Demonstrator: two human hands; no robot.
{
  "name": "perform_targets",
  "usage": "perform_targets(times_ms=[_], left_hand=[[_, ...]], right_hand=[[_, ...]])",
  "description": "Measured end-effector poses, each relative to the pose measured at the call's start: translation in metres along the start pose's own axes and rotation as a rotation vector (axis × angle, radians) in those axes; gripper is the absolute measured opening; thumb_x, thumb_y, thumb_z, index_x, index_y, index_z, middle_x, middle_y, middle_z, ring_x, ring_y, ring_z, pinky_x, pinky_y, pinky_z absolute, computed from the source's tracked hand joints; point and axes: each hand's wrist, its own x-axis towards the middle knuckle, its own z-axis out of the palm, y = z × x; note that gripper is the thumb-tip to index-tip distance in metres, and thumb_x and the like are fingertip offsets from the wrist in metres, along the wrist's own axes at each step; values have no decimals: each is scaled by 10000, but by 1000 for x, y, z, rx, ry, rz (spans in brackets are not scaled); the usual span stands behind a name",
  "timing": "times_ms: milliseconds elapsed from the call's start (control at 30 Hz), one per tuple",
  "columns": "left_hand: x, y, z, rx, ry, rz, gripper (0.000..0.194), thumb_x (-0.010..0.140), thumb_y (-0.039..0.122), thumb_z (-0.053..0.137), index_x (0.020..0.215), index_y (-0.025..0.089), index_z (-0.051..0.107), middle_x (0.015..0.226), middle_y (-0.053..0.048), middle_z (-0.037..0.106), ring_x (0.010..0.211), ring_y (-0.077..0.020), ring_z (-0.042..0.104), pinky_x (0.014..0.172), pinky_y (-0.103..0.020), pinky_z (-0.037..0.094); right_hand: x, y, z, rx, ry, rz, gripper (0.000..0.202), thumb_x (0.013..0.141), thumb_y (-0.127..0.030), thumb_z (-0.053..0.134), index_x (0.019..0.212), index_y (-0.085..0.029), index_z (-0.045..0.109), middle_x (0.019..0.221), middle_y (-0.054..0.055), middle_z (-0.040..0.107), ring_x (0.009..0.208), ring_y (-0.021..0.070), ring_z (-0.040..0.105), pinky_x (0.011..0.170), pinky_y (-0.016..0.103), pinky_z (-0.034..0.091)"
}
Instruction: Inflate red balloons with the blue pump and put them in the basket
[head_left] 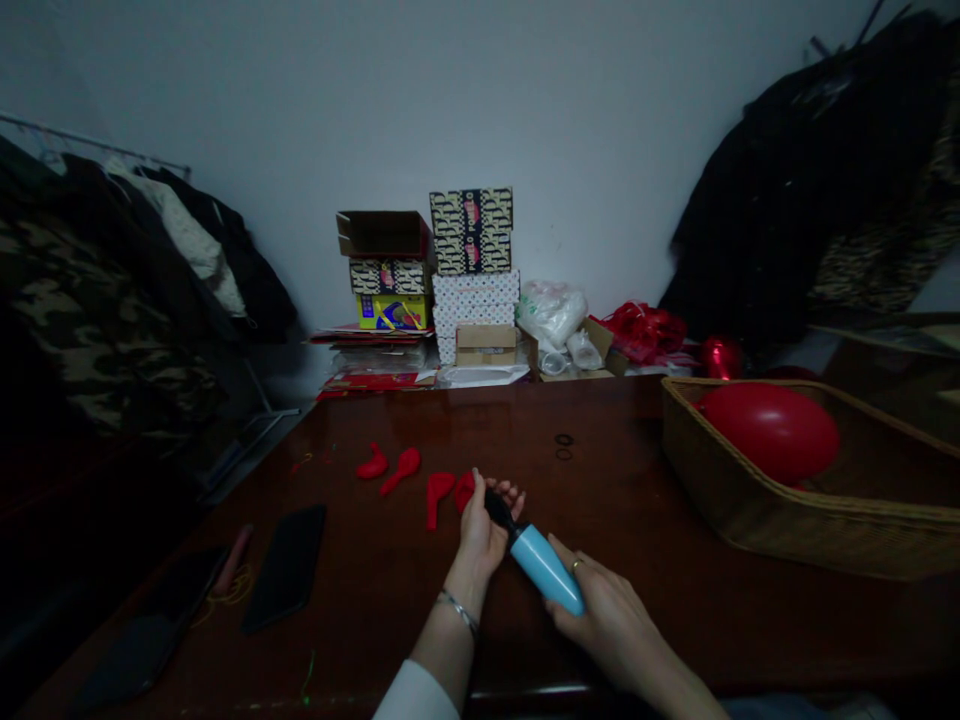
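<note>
Blue hand pump (546, 568) sits low centre over the dark tabletop (615, 480), held in both hands. Its long axis runs diagonally: black nozzle end (498, 510) up and left, blue barrel down and right toward the person. Right hand (607, 620) is wrapped around the lower end of the barrel, fingers closed on it, a ring showing. Left hand (484, 530) is at the nozzle end, fingers curled shut around the black tip and a deflated red balloon (465, 490) pinched there; light is dim, so whether the balloon neck is already over the nozzle is hard to say. Left hand is the nearer one to the balloon; the right only carries the pump body.

Relative to the pump: three more flat red balloons (405, 468) lie just up and left of it on the tabletop. Two dark phones (289, 565) lie well left, with yellow rubber bands (229, 590) beside them. A wicker basket (787, 520) is right of the pump, an inflated red balloon (772, 430) inside. Stacked boxes (472, 270) stand far behind, against the wall.
</note>
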Motion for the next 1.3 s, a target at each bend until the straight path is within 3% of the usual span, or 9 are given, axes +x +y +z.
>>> perform_targets(times_ms=[167, 333, 567, 700, 800, 900, 1000, 1167, 1300], left_hand=[[6, 9, 6, 44, 81, 99, 292, 783, 404, 619, 689, 178, 460, 562, 42, 450, 450, -63, 446, 443, -178, 405], [9, 19, 12, -10, 58, 66, 310, 825, 450, 540, 692, 181, 460, 570, 27, 458, 471, -81, 460, 465, -199, 419], [13, 16, 14, 120, 129, 175, 279, 845, 415, 523, 705, 190, 434, 540, 42, 436, 434, -80, 432, 431, -199, 380], [22, 20, 14, 127, 177, 220, 281, 859, 400, 505, 696, 192, 409, 521, 58, 402, 392, -58, 374, 381, -169, 305], [30, 30, 13, 111, 165, 239, 264, 879, 363, 478, 693, 187, 412, 513, 60, 390, 384, -52, 361, 368, -162, 285], [34, 42, 12, 120, 154, 251, 259, 882, 349, 475, 690, 186, 415, 513, 59, 393, 383, -49, 362, 367, -161, 287], [35, 50, 14, 138, 160, 258, 267, 872, 356, 494, 685, 185, 410, 514, 62, 389, 386, -49, 375, 370, -157, 288], [32, 55, 17, 92, 149, 232, 271, 888, 314, 472, 666, 177, 399, 497, 68, 357, 371, -45, 352, 357, -146, 267], [31, 56, 19, 54, 154, 223, 267, 898, 286, 454, 662, 175, 397, 495, 64, 357, 367, -42, 344, 355, -143, 260]], right_hand=[[-1, 1, 8, -71, 82, 46, 778, 705, -364, 597, 1396, -179, 291, 1244, 128, 553, 1065, 268, 568, 872, 392, 455], [-1, -6, 8, -135, 184, -11, 516, 825, -357, 461, 1322, -230, 402, 1151, 81, 600, 1027, 226, 573, 870, 343, 449], [4, -24, -4, -235, 180, 32, 550, 798, -357, 519, 1316, -204, 417, 1105, 98, 603, 977, 252, 575, 802, 350, 460], [0, -27, -12, -329, 220, 1, 471, 775, -345, 551, 1221, -199, 516, 993, 82, 651, 938, 264, 569, 961, 463, 332], [-8, -24, -18, -355, 250, -36, 435, 765, -373, 561, 1158, -187, 564, 962, 81, 669, 946, 272, 557, 1056, 533, 146], [-21, -14, -20, -368, 266, -58, 409, 741, -373, 585, 1113, -202, 589, 984, 76, 677, 994, 284, 542, 1072, 543, 75], [-36, -1, -20, -379, 320, -110, 390, 726, -374, 600, 1079, -210, 600, 987, 61, 683, 1003, 278, 542, 1072, 537, 80], [-59, 10, -23, -372, 514, -221, 374, 671, -371, 657, 1008, -214, 608, 915, 12, 689, 915, 243, 571, 1059, 534, 119], [-68, 11, -31, -479, 516, -304, 390, 705, -350, 629, 1061, -200, 582, 917, 13, 682, 912, 239, 573, 1044, 541, 139]])
